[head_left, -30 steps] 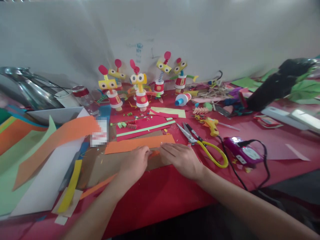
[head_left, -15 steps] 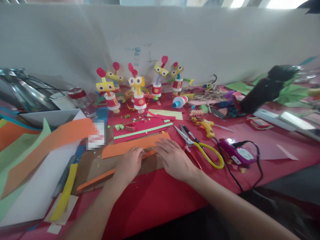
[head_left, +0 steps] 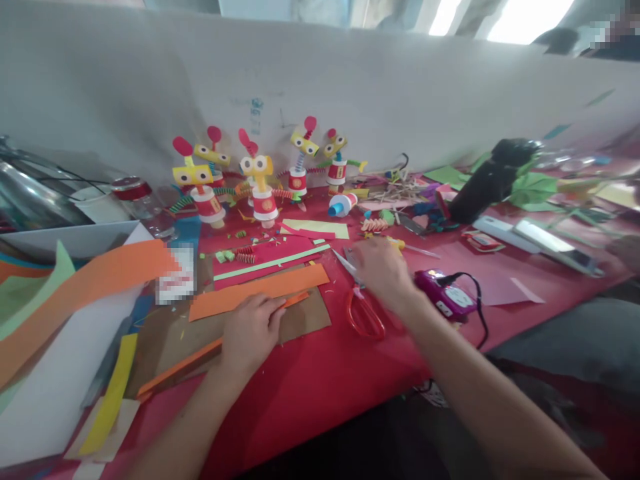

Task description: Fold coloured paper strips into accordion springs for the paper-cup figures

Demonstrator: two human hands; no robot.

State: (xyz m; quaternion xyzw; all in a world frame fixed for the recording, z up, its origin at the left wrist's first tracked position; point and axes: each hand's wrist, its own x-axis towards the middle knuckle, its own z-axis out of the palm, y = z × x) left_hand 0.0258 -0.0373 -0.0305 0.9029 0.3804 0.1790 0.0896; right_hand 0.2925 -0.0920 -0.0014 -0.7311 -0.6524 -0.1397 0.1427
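The left hand [head_left: 251, 331] holds a narrow, folded orange paper strip [head_left: 179, 366] on brown cardboard [head_left: 311, 321], its long axis slanting from near left to far right. The blurred right hand [head_left: 384, 272] is nearer the smooth red-handled scissors [head_left: 358, 292], just beside it on the counter [head_left: 300, 397]; its grip cannot be told.

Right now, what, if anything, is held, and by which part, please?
The left grip holds the narrow orange strip toward its right end; the right grip is too blurred to tell.

a craft workspace (cluttered): paper figures [head_left: 264, 202], scissors [head_left: 360, 293] and orange strips [head_left: 260, 291] on a red table [head_left: 310, 393].
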